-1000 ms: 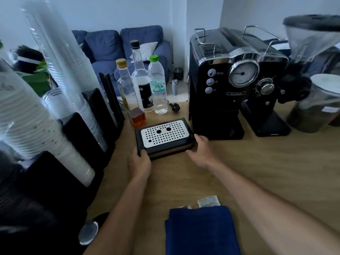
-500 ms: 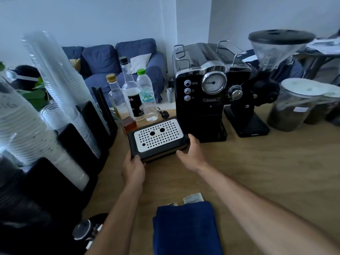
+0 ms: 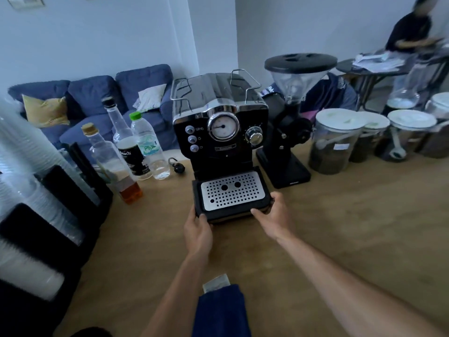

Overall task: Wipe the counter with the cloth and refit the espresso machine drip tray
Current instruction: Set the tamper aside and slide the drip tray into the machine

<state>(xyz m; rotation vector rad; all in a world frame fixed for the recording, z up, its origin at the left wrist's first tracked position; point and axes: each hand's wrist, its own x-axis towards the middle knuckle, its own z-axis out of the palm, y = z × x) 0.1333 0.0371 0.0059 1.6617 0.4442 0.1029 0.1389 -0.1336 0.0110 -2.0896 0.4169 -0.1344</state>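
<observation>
Stacks of clear plastic cups (image 3: pixel 36 181) lean along the far left of the wooden counter (image 3: pixel 340 227), with three bottles (image 3: pixel 143 144) standing just right of them. The left hand (image 3: pixel 198 231) is curled round the near-left corner of the drip tray (image 3: pixel 232 195), thumb on top of the rim. The tray sits directly in front of the black espresso machine (image 3: pixel 220 132), its far edge at or under the machine's base; whether it is fully seated I cannot tell. Its long axis runs left to right across the machine's front, perforated metal grille facing up. The right hand (image 3: pixel 273 220) grips the near-right corner, fingers wrapped on the edge. Nearer the camera, between the forearms, lies the folded blue cloth (image 3: pixel 221 312). Right of the machine stand a coffee grinder (image 3: pixel 289 122) and lidded jars (image 3: pixel 337 139).
</observation>
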